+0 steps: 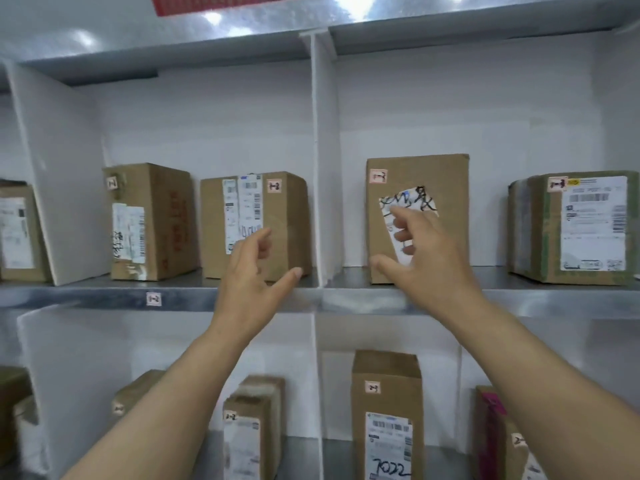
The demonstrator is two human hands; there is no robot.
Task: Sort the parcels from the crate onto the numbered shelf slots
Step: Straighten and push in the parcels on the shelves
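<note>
At frame centre, before the upper shelf [86, 296], left hand [253, 274] and right hand [429, 262], each grip wide, holding nothing; a careless brush may topple the tall parcel [447, 181]

place: parcel sorting room, courier-depot type
landmark: white divider [320, 168], upright, mid-rack
rack: grey metal shelf [104, 296] running left and right of divider; another tier below
stock: brown cardboard parcels [254, 225] standing both sides of divider
labels: barcode shipping label [594, 223] far right of divider
numbering: slot tag [153, 299] "1-2" on shelf edge left of divider; similar stickers on parcels
</note>
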